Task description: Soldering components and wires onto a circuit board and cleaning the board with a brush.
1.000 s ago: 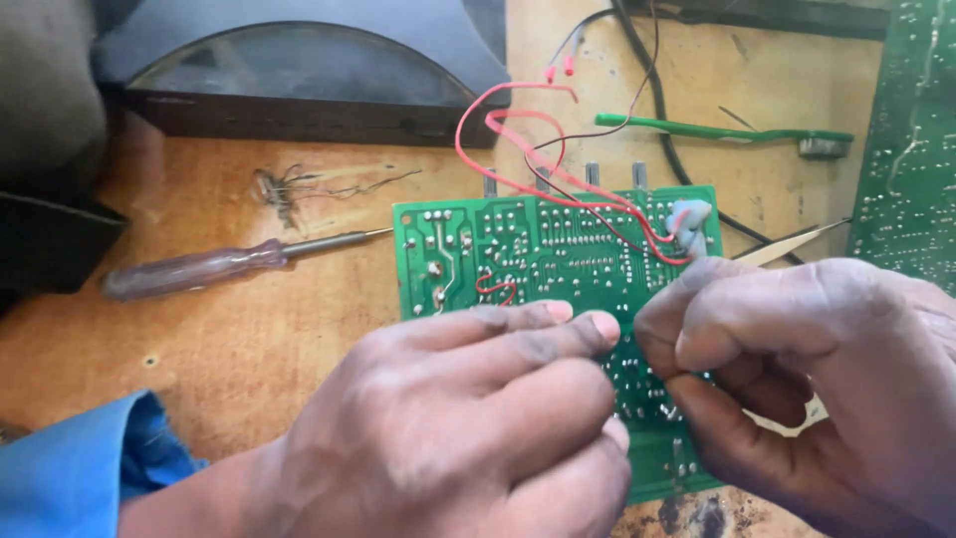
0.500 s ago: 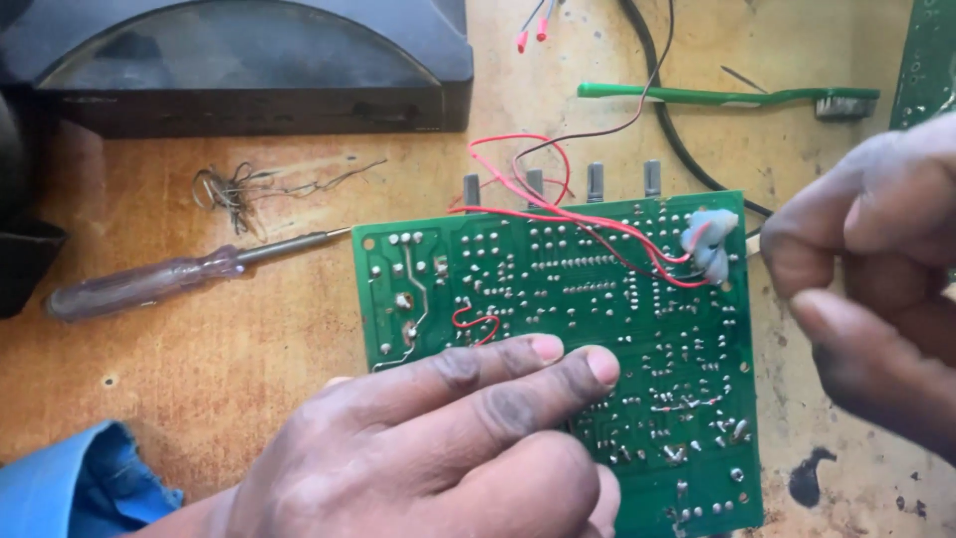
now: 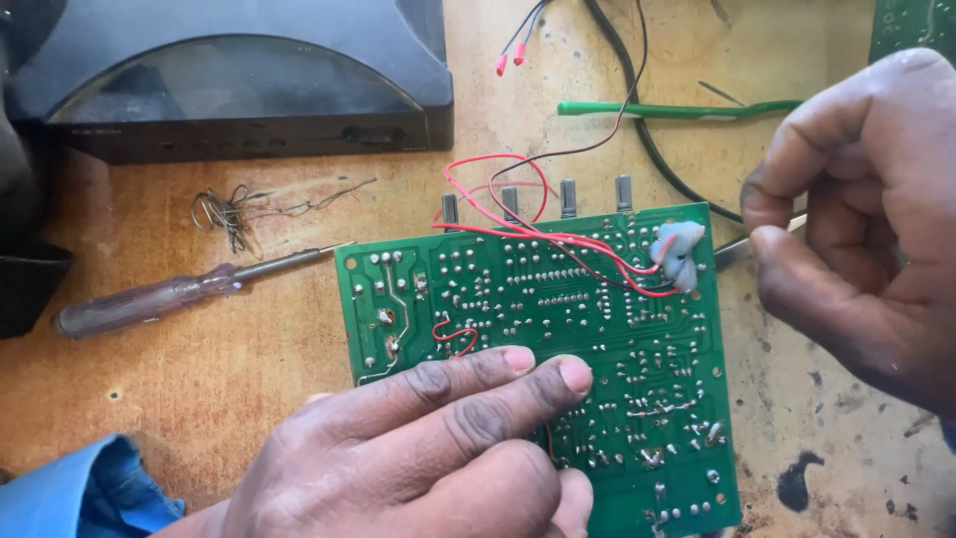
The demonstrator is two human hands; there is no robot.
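Bright, warm, even light falls across the tabletop (image 3: 249, 379), with only soft, short shadows. The picture is mostly sharp, though the right hand (image 3: 866, 219) looks slightly blurred.

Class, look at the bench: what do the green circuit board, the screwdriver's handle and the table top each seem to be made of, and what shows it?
Circuit board: likely rigid laminate with glossy green coating, dotted with shiny silver solder joints. Screwdriver handle: seemingly translucent purplish plastic, light showing through; its shaft looks like grey metal. Table top: probably wood or board, matt orange-brown, scuffed and stained.
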